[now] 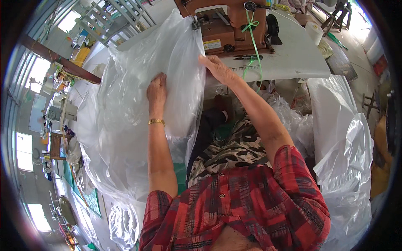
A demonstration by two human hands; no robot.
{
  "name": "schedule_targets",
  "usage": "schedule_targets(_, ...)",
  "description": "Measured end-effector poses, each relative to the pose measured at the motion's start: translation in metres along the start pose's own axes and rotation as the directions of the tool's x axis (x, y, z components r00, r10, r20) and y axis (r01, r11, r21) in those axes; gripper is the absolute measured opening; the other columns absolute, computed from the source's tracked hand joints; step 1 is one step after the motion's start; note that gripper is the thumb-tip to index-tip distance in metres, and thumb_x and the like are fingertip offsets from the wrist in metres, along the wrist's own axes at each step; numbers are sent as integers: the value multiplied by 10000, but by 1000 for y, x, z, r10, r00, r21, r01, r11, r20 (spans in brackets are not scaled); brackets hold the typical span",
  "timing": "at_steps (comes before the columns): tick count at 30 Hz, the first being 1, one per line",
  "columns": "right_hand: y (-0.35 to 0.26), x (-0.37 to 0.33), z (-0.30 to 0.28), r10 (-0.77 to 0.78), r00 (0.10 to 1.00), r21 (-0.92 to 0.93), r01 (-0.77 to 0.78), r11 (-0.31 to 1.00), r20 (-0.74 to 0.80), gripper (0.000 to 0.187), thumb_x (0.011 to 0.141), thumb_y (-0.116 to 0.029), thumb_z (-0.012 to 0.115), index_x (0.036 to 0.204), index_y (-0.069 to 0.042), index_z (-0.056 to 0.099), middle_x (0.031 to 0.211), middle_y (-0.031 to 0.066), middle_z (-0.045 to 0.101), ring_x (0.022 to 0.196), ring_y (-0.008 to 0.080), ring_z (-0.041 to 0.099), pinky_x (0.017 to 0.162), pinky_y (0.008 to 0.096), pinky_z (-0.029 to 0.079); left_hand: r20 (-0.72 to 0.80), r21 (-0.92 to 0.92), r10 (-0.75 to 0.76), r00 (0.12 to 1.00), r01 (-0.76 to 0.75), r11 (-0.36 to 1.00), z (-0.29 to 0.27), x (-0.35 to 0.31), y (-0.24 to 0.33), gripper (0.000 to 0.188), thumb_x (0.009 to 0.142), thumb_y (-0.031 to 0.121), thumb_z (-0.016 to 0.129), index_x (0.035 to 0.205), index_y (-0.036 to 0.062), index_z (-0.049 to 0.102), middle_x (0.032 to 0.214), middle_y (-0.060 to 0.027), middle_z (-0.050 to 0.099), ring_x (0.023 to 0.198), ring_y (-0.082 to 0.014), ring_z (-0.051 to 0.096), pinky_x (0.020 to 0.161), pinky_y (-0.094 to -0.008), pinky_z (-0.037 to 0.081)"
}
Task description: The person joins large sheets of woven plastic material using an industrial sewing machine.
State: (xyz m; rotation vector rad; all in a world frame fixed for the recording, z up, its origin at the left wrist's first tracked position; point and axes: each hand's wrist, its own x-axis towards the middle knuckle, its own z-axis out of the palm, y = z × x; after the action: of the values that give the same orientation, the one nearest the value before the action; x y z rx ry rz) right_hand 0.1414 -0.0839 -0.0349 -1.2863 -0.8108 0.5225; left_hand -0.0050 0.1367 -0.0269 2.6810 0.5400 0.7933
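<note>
A large, thin, translucent plastic sheet (125, 96) spreads over the table on the left and hangs toward my lap. My left hand (156, 93) is on the middle of it, fingers closed together against the film; their tips are partly hidden. A gold-coloured band (156, 121) circles that wrist. With my right hand (217, 69) I pinch the sheet's right edge, just in front of a brown sewing machine (228, 31). The sheet's far edge reaches up beside the needle area. Green string (252, 29) is tied to the machine and dangles past its front.
The pale machine table (289, 54) extends right, with a white thread cone (314, 32) at its far corner. More plastic film (341, 138) drapes at my right, and crumpled film (289, 119) lies below the table. A brown bar (63, 60) juts in from the left.
</note>
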Motion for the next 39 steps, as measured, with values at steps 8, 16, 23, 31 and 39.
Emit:
schedule_targets(8,28,-143,77,226,840,103,-314,944,493,729,967,-555,588,1439,-3,520,1416,167,567,1330,261,492,1160,379,338,72,-78,6,997,0,997,-4,3,-15,381,1036,327,486,1160,48,713,1150,-186,702,1079,-375,653,922,-431,508)
schedule_targets(16,27,-229,84,404,809,441,-577,688,428,597,1006,-435,604,1451,-48,507,1251,34,605,1065,98,568,887,287,499,59,-91,16,998,-10,996,-28,-4,7,367,1010,247,571,1252,-17,651,1245,-230,667,1156,-378,637,960,-412,503)
schedule_targets(23,15,-247,93,344,930,142,-361,922,132,457,1056,-337,544,1372,-11,502,1128,73,646,972,115,580,879,322,503,-9,15,416,909,-416,909,-66,-149,113,397,883,263,726,1170,1,640,1023,-160,657,925,-351,625,815,-450,488)
schedule_targets(31,2,-252,109,211,977,-186,-214,959,-41,383,1048,-186,509,1343,48,440,1016,247,638,940,329,647,803,394,510,47,-54,259,965,-256,965,-62,-186,115,138,907,113,657,1002,21,619,877,-144,613,808,-333,606,727,-439,487)
schedule_targets(39,-16,-251,116,-169,981,-407,193,893,93,160,965,-65,593,1015,25,470,834,190,539,788,396,567,687,452,477,159,-403,196,968,-118,908,-69,-194,130,73,933,19,598,997,-15,607,854,-159,615,739,-308,625,649,-384,486)
